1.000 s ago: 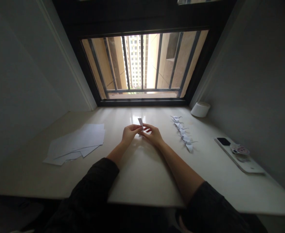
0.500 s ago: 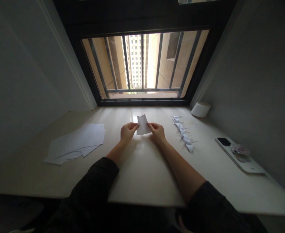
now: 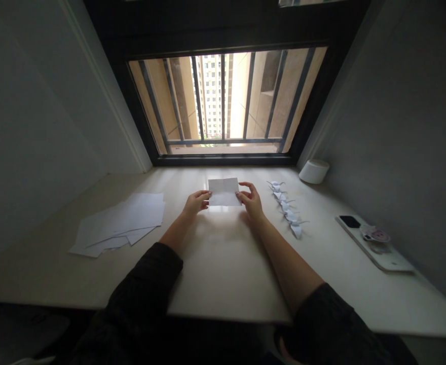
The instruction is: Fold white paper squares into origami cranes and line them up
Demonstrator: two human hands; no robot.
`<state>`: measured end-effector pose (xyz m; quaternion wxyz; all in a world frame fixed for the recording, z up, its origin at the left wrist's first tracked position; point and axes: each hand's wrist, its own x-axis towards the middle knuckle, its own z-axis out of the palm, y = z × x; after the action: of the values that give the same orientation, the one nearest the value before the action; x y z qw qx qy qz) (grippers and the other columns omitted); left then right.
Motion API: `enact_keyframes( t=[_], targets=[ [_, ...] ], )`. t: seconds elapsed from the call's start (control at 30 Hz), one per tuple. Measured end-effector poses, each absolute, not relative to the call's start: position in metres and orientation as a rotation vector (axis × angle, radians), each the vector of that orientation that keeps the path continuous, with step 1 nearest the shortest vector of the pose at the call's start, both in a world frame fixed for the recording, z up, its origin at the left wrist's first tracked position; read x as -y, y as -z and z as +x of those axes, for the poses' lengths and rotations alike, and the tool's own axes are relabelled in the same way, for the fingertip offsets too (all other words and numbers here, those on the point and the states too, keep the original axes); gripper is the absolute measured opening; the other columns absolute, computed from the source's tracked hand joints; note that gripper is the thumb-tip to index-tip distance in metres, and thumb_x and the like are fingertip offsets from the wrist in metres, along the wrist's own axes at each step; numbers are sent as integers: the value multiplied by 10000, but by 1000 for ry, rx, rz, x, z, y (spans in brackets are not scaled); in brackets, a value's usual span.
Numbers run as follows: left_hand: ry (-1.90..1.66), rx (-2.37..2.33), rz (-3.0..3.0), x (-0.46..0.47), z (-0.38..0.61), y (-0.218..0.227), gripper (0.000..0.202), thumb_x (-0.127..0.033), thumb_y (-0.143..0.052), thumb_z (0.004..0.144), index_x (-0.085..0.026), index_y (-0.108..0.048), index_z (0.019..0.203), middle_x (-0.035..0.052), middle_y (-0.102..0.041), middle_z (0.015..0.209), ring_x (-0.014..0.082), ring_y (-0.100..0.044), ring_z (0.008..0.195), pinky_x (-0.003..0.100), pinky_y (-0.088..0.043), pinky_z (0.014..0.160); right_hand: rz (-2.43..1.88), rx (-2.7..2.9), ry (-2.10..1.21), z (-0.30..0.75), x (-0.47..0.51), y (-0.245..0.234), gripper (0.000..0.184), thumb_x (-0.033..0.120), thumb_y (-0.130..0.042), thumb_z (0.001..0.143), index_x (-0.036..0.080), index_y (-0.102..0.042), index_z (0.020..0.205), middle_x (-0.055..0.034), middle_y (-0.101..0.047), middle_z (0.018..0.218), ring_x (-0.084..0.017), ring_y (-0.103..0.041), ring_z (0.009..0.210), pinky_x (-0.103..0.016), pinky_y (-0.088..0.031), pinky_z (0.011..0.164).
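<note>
Between my hands is a small sheet of white paper (image 3: 224, 192), opened out wide, with a faint crease down its middle. My left hand (image 3: 196, 202) pinches its left edge between thumb and fingers. At the right edge, my right hand (image 3: 251, 199) grips the paper with the thumb in front, its index finger raised near the top corner. The sheet is held over the white counter (image 3: 223, 274). To the right of my right hand stands a row of several folded white paper cranes (image 3: 285, 207).
A loose stack of white paper sheets (image 3: 124, 220) lies on the left. On the right are a white phone (image 3: 382, 253) with a round grip and a white cup-like object (image 3: 314, 171) against the wall. A barred window (image 3: 223, 101) is at the back.
The paper has been opened from a narrower, bent shape into a wider, flatter sheet. My hands have moved slightly apart, and the right index finger has lifted.
</note>
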<state>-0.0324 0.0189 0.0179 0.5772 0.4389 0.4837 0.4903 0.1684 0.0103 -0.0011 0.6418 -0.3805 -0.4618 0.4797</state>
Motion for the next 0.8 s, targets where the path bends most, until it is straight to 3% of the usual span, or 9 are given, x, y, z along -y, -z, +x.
enact_keyframes(
  t=[0.23, 0.33, 0.43, 0.53, 0.67, 0.8],
  targets=[
    [-1162, -1072, 793, -22, -34, -15, 298, -281, -752, 589, -173, -652, 849, 47, -660, 818, 152, -653, 725, 201, -432, 565, -793, 1173, -1126, 167, -9, 0, 430, 291, -652, 609, 260, -545, 1024, 24, -638, 764, -128, -578, 577, -249, -438, 546],
    [-1161, -1054, 728, -22, -33, -16, 254, -255, -735, 613, -172, -646, 835, 54, -671, 825, 162, -655, 780, 210, -454, 616, -827, 1210, -1174, 167, -7, -2, 328, 390, -614, 686, 223, -611, 967, -20, -645, 837, -157, -640, 606, -267, -447, 574],
    [-1185, -1038, 641, -22, -32, -16, 198, -218, -702, 649, -170, -633, 828, 66, -680, 856, 168, -653, 827, 222, -473, 678, -850, 1218, -1216, 167, -4, -5, 371, 488, -519, 766, 195, -659, 945, -78, -644, 1001, -187, -675, 676, -288, -459, 615],
    [-1210, -1029, 567, -22, -32, -15, 178, -183, -668, 674, -162, -616, 842, 67, -675, 853, 152, -651, 814, 220, -482, 707, -844, 1243, -1266, 167, -4, -4, 374, 441, -546, 740, 199, -662, 1000, -80, -656, 1014, -201, -677, 722, -301, -469, 651],
    [-1227, -1018, 615, -22, -33, -13, 353, -180, -657, 668, -191, -564, 1008, 44, -661, 812, 147, -656, 743, 256, -502, 715, -826, 1257, -1269, 166, -7, 0, 398, 314, -593, 643, 205, -659, 1021, -46, -685, 904, -204, -671, 755, -291, -470, 649],
    [-1224, -1069, 753, -17, -31, -14, 597, -194, -669, 652, -270, -446, 1201, 33, -665, 849, 164, -666, 733, 309, -514, 717, -814, 1234, -1270, 165, -8, 3, 420, 308, -628, 631, 204, -647, 1037, -31, -687, 838, -215, -687, 756, -285, -465, 653]
  ],
)
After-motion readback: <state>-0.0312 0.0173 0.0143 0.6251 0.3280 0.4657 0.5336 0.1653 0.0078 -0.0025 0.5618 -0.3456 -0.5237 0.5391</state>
